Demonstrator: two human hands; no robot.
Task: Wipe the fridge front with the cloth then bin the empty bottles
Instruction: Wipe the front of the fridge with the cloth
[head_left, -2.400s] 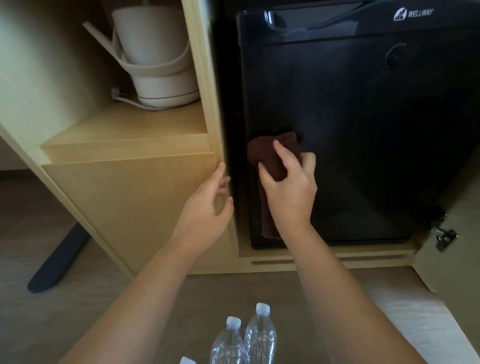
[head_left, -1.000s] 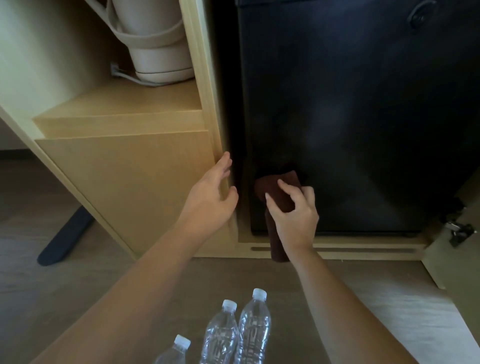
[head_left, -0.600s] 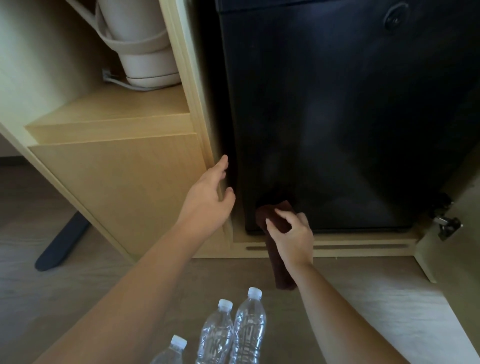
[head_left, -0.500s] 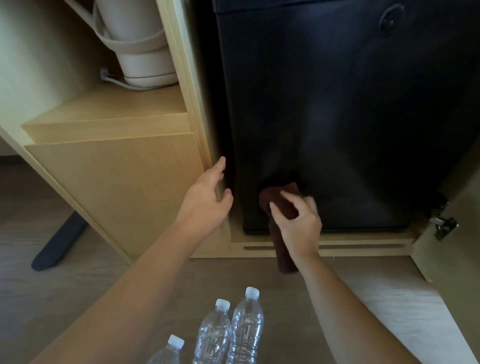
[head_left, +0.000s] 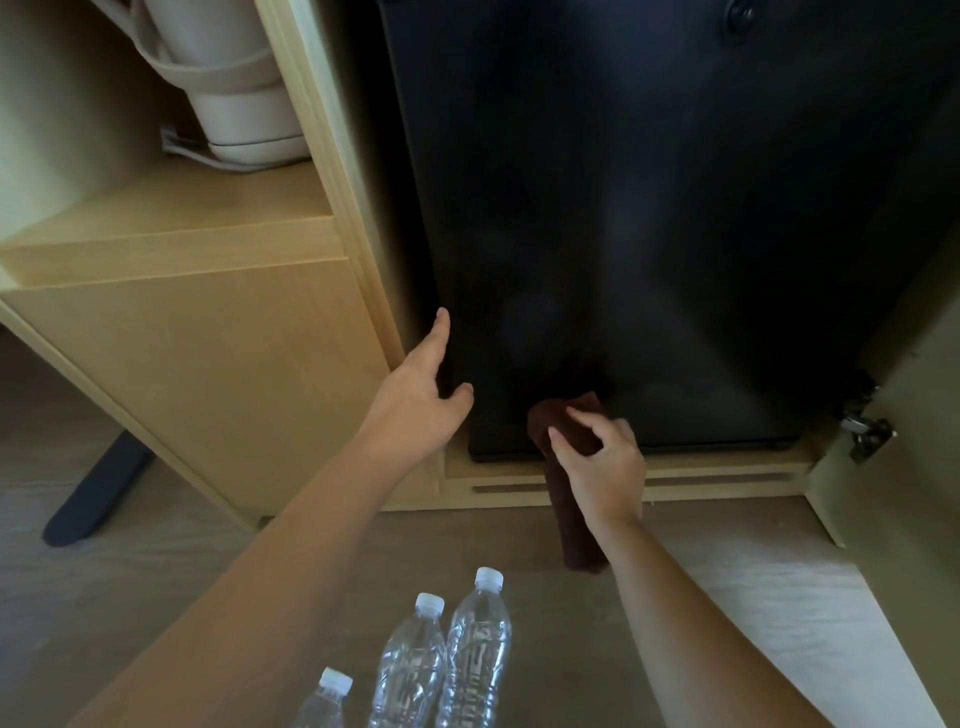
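Dark maroon cloth (head_left: 571, 519), bunched, tail hanging past the fridge front's (head_left: 649, 234) bottom edge. Right grip (head_left: 602, 457) curled round its top, near the front's lower left corner. Left grip (head_left: 421, 400) flat, fingers straight, at the fridge's left edge beside the cabinet post (head_left: 332, 156). Three clear capped bottles (head_left: 478, 649) upright on the floor (head_left: 727, 597), wood floor showing to their right.

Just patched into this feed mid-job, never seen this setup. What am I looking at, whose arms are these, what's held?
There is no machine: one camera worn on a person's head looks down at their bare hands. The right hand holds a dark brown cloth against the bottom of the black fridge front; its end hangs down. The left hand rests, fingers straight, at the wooden cabinet edge beside the fridge. Three capped clear bottles stand on the floor nearer the camera. A pale kettle sits on the shelf, upper left.
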